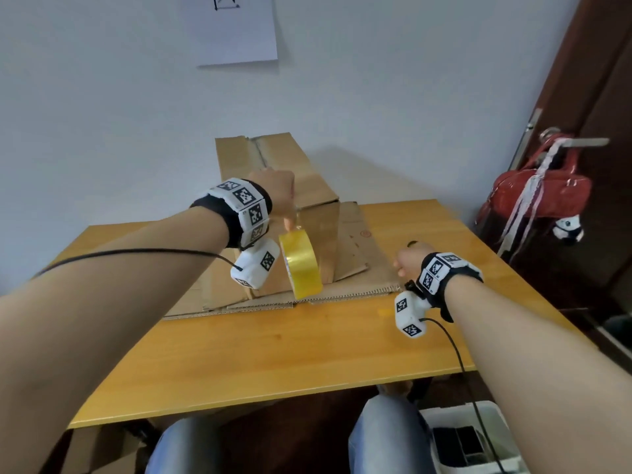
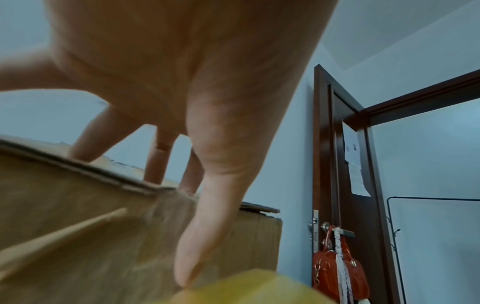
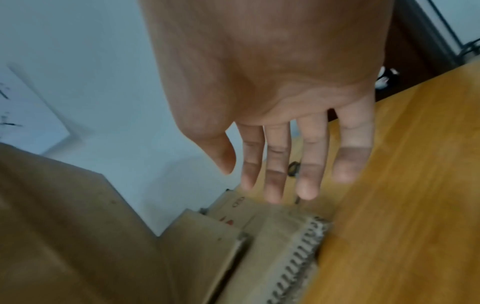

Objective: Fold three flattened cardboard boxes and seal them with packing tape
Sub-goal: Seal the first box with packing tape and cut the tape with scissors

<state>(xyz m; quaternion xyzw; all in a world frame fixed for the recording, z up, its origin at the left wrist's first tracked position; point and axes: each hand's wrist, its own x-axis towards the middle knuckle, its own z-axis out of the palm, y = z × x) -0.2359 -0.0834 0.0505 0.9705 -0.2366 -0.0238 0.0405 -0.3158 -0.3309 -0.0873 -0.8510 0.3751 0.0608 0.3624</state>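
A folded cardboard box (image 1: 273,159) stands on flattened cardboard sheets (image 1: 355,278) at the back of the wooden table (image 1: 307,343). My left hand (image 1: 277,193) rests on the box's front top edge. Its straight fingers (image 2: 155,164) touch the top, and the thumb (image 2: 197,236) lies down the front face. A yellow tape roll (image 1: 301,265) hangs just under the thumb tip, blurred in the left wrist view (image 2: 249,288). My right hand (image 1: 407,260) hovers over the sheets' right edge (image 3: 285,236), fingers (image 3: 275,181) straight and holding nothing.
A red handbag (image 1: 537,193) hangs from the handle of the dark door (image 1: 598,97) on the right. A white bin (image 1: 468,436) stands on the floor below the table's right corner. A small dark object (image 3: 293,168) lies beyond my right fingers. Paper (image 1: 232,29) hangs on the wall.
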